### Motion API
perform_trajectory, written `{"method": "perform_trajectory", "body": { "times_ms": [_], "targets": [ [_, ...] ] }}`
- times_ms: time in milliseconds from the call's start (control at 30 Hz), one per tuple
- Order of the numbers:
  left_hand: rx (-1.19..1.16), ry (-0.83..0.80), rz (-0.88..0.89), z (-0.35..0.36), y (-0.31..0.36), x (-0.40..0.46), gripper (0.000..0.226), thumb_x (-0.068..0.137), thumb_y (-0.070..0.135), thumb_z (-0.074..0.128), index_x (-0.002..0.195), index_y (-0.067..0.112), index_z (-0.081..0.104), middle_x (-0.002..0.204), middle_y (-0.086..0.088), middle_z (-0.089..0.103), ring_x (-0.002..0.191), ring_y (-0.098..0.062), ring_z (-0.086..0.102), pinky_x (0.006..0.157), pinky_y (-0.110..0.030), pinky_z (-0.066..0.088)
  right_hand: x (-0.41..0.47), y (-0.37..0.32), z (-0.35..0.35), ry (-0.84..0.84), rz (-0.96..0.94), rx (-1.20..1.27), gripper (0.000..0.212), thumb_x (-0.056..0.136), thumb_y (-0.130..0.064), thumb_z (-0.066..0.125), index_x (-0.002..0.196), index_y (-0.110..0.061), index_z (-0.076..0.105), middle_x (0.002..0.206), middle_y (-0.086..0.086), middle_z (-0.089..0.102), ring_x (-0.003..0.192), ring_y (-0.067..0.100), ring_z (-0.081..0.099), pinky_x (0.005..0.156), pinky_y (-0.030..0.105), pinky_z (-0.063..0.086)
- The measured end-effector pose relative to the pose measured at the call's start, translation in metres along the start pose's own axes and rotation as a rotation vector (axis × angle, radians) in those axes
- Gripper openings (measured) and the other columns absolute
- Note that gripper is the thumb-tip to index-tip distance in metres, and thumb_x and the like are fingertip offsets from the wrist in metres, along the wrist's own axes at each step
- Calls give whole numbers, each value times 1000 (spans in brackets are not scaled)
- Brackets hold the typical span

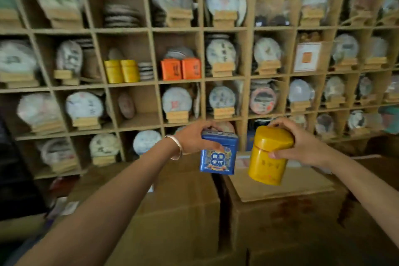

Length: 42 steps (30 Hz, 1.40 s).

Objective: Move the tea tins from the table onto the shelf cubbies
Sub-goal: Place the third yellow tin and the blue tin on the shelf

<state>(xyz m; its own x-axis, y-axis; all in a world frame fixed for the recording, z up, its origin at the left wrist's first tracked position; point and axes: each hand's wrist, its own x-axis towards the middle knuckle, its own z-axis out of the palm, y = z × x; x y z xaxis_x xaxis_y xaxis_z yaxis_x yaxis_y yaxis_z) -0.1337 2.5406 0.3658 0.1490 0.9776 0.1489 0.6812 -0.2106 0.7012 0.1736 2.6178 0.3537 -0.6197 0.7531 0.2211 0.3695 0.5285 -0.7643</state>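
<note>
My left hand (195, 139) grips a blue square tea tin (218, 156) by its top, held in the air before the shelf. My right hand (302, 144) grips a round yellow tea tin (266, 157) around its lid, tilted slightly. Both tins hang above the cardboard boxes. On the wooden cubby shelf (155, 83), one cubby holds two yellow tins (122, 71) and the cubby to its right holds two orange tins (181, 68).
Large cardboard boxes (172, 211) stand between me and the shelf. Most cubbies hold round wrapped tea cakes on small wooden stands. The cubby (142, 110) under the yellow tins holds just one small cake at its left. A dark object (13, 179) sits at far left.
</note>
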Motion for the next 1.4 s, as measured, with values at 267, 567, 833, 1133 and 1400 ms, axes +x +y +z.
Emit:
{"method": "perform_trajectory", "body": {
  "times_ms": [267,567,833,1133,1400],
  "targets": [
    [161,221,-190,-137,-81,-55,56,61,49,79,111,35,59,98,8,70,84,-7,68,78,-33,57,179,-80,102,-252,-251,31,63,61,-39,84,110,-47,47,118,-5,49,101,15,58,74,32,55],
    [201,448,-277,-256,-144,-49,50,59,53,77,104,42,59,91,11,69,76,1,68,66,-20,54,363,-144,163,-346,-463,7,60,69,-26,85,107,-47,44,116,-7,49,97,15,60,71,27,54],
    [184,483,-278,-332,-206,-11,54,60,49,78,109,36,58,92,9,70,79,-4,70,67,-24,57,491,-192,200,-380,-525,-171,60,64,-39,85,104,-48,42,111,-13,47,96,13,57,67,25,53],
    [203,409,-202,-438,-291,47,68,52,59,75,112,33,58,99,3,70,85,-8,70,77,-35,59,610,-230,232,-281,-470,-308,62,68,-33,84,114,-37,42,118,-4,49,102,16,56,78,36,57],
    [150,432,-90,-532,-342,90,46,70,34,81,111,29,61,100,0,69,83,-10,71,71,-28,59,686,-259,240,-154,-409,-427,64,71,-29,82,118,-30,39,120,2,47,102,20,53,80,38,54]
  ]
}}
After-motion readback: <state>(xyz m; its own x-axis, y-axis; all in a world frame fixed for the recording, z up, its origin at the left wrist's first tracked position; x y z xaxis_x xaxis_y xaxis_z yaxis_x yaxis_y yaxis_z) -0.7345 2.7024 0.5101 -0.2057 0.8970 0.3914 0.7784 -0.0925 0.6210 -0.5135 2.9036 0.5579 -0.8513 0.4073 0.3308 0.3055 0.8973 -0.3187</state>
